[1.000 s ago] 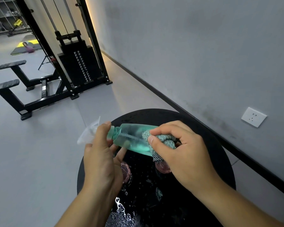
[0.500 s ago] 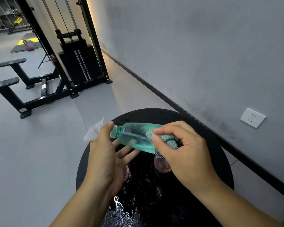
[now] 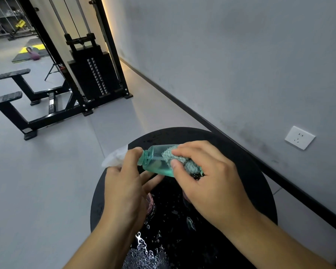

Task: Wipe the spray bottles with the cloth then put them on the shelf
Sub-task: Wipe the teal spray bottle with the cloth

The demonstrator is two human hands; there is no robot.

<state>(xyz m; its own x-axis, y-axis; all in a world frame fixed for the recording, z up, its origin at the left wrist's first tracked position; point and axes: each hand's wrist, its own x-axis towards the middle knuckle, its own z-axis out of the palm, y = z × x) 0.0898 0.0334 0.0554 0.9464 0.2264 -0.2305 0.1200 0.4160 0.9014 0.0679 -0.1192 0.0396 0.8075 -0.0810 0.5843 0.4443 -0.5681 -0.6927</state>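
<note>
Left hand (image 3: 124,183): reaches in from the near left, thumb and fingers pinching the bottle's neck.
Right hand (image 3: 208,181): curled round a grey cloth (image 3: 180,159), pressing it on the bottle.
Green spray bottle (image 3: 155,162): lying sideways between both hands, above the wet black round table (image 3: 256,191).

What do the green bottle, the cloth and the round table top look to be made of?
Green bottle: likely translucent plastic, since the tube inside shows through its tinted wall. Cloth: looks like looped grey-green terry or microfibre, with a nubbly pile bunched under the right hand. Table top: black and glossy, with beaded water droplets and glints; whether glass or lacquered, I cannot tell.
</note>
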